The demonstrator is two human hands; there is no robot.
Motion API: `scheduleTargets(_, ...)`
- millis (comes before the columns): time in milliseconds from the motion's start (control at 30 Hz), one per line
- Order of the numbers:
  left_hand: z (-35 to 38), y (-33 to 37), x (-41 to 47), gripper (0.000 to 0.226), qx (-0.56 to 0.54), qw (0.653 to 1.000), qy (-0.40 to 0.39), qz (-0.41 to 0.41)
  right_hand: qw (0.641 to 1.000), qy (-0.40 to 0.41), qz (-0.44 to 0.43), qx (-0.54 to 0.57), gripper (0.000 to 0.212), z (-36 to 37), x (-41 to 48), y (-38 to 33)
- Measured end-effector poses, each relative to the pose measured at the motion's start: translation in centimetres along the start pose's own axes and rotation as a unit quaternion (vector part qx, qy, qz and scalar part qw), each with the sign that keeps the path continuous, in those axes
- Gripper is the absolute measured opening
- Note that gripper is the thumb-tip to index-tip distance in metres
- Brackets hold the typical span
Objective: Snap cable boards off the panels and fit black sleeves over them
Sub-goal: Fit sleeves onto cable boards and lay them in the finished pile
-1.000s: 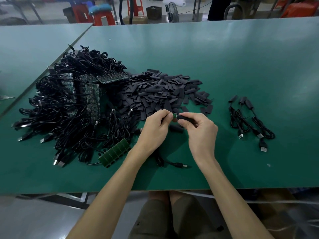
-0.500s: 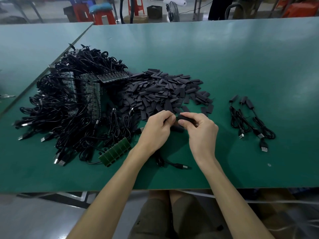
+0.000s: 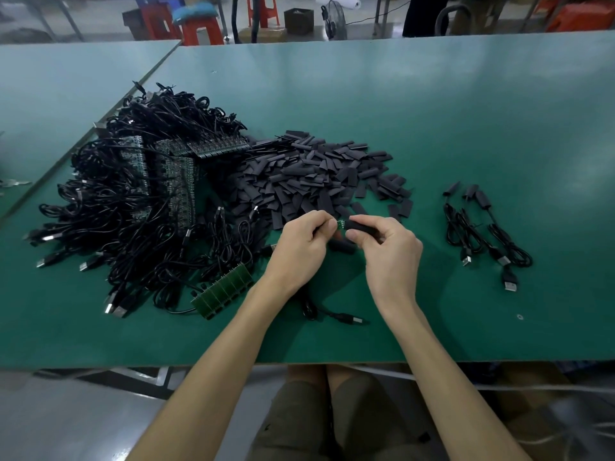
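My left hand pinches a small green cable board whose tip shows between the two hands. My right hand grips a black sleeve right beside that board, its open end facing it. The board's cable runs down under my left wrist to a USB plug on the green table. A heap of loose black sleeves lies just beyond my hands. A green panel of boards lies to the left of my left forearm, with cables attached.
A big tangle of black cables with several board panels fills the left of the table. Three sleeved cables lie in a row at the right. One loose sleeve lies under my hands. Stools and boxes stand beyond the far edge.
The hands stayed together above the same spot. The green board tip was hidden between the fingers half a second ago and now shows again at the sleeve's mouth.
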State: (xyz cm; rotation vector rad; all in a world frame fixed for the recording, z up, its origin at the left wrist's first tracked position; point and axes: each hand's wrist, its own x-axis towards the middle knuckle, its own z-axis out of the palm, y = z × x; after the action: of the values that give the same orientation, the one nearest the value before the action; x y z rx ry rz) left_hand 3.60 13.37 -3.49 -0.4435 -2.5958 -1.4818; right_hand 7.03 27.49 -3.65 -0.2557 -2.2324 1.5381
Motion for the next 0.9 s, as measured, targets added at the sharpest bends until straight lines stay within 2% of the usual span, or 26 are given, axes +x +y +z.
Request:
scheduleTargets(200, -0.12, -0.17, -0.04, 0.022, 0.017, 1.000, -0.016, 0.021, 1.000, -0.011, -0.004, -0.007, 0.027, 0.03, -0.13, -0.16)
scheduleTargets(400, 0.13, -0.63, -0.10, 0.018, 0.070, 0.996, -0.005, 0.047, 0.994, -0.036, -0.076, -0.072, 0.028, 0.16, -0.33, -0.19)
scheduleTargets(600, 0.24, -0.56, -0.12, 0.020, 0.039, 0.998, -0.026, 0.037, 0.993, -0.040, -0.087, -0.068, 0.027, 0.09, -0.17, -0.22)
scheduleTargets(733, 0.28, -0.30, -0.28, 0.023, -0.020, 0.998, -0.049, 0.015, 0.996, -0.042, -0.070, -0.047, 0.028, -0.01, -0.15, -0.15)
scheduleTargets(833, 0.12, 0.09, -0.45, 0.022, -0.077, 0.996, -0.028, 0.018, 0.999, -0.032, -0.031, -0.021, 0.026, -0.17, 0.06, -0.05)
scheduleTargets(900, 0.08, 0.01, -0.25, 0.018, -0.062, 0.998, -0.012, 0.022, 0.999, -0.028, -0.022, -0.020, 0.025, -0.21, 0.14, -0.01)
